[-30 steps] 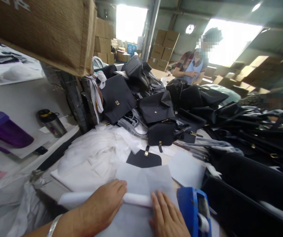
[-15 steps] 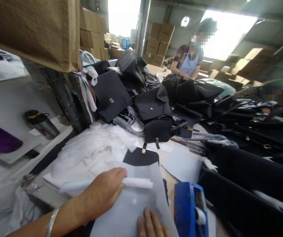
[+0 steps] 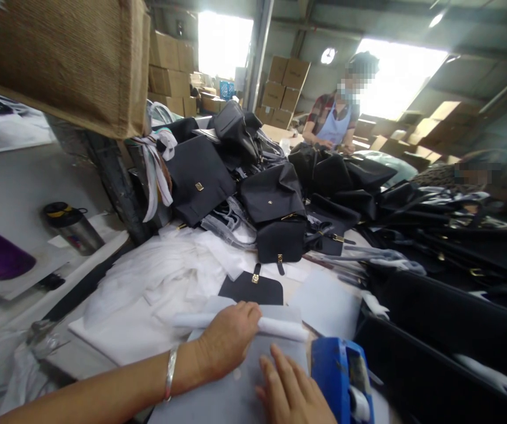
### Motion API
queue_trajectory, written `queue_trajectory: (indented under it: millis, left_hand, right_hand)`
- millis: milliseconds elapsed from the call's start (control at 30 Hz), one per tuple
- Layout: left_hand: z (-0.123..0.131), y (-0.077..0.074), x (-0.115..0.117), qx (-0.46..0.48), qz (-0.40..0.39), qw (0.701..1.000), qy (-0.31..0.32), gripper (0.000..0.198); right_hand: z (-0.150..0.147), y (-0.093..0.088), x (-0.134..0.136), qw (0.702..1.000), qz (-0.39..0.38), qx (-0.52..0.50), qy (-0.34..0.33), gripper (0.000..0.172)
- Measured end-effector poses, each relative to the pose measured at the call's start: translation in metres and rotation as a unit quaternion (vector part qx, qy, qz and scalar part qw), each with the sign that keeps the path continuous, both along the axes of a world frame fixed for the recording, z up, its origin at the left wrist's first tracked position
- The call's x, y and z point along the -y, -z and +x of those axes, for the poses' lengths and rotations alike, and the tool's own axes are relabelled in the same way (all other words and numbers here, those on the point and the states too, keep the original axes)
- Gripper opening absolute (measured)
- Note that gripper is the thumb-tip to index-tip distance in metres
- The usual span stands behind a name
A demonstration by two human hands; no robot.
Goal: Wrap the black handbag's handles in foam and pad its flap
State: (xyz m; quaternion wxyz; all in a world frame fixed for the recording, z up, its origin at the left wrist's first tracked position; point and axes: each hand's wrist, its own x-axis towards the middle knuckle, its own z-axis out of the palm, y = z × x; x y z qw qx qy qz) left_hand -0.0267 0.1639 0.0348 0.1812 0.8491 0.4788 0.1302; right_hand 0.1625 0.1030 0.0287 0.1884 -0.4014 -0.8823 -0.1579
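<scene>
My left hand (image 3: 231, 338), with a silver bangle at the wrist, is closed around a rolled strip of white paper (image 3: 284, 327). The roll lies crosswise over a translucent greyish-white sheet (image 3: 218, 394) on the work surface. My right hand (image 3: 292, 388) lies on that sheet, fingers stretched and slightly apart, close to a blue tape dispenser (image 3: 332, 371). Just beyond the sheet, a black bag flap (image 3: 251, 288) with a gold clasp shows. What lies under the sheet is mostly hidden.
Crumpled white tissue paper (image 3: 147, 294) heaps at left. Black bags (image 3: 275, 194) pile up ahead, and more black pieces (image 3: 451, 330) fill the right. A metal bottle (image 3: 72, 227) stands at far left. A person in a blue apron (image 3: 337, 126) works across the table.
My left hand has moved right and slightly away with the paper roll. My right hand has slid forward and right on the sheet, showing more of it. The view has tilted slightly up.
</scene>
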Motion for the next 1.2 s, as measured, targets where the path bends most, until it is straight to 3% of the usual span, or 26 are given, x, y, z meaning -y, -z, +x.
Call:
queue_trajectory:
  millis: [133, 300, 567, 700, 800, 1033, 1200]
  left_hand:
    - [0.004, 0.008, -0.005, -0.037, 0.014, 0.999, 0.001, 0.020]
    - [0.005, 0.014, -0.007, -0.062, 0.048, 0.997, 0.016, 0.015]
    - [0.006, 0.030, -0.009, -0.090, 0.087, 0.991, 0.037, 0.023]
    - [0.008, 0.036, -0.009, -0.084, 0.076, 0.993, 0.030, 0.023]
    - [0.008, 0.036, -0.006, -0.082, 0.075, 0.993, 0.029, 0.025]
    - [0.009, 0.015, 0.029, -0.065, 0.097, 0.993, 0.028, 0.063]
    - [0.006, 0.020, 0.046, -0.054, 0.075, 0.995, 0.049, 0.067]
  right_hand:
    - [0.015, 0.004, -0.035, 0.998, 0.004, 0.058, 0.003, 0.030]
    - [0.015, 0.014, -0.055, 0.990, -0.006, 0.134, 0.032, 0.034]
    - [-0.015, -0.010, -0.077, 0.963, -0.209, 0.147, 0.090, 0.034]
    - [-0.020, -0.013, -0.076, 0.955, -0.257, 0.111, 0.098, 0.025]
    - [-0.017, -0.008, -0.072, 0.957, -0.259, 0.073, 0.113, 0.022]
    - [-0.006, 0.017, -0.062, 0.962, -0.259, 0.025, 0.087, 0.029]
    - [-0.002, 0.037, -0.059, 0.957, -0.274, 0.003, 0.097, 0.042]
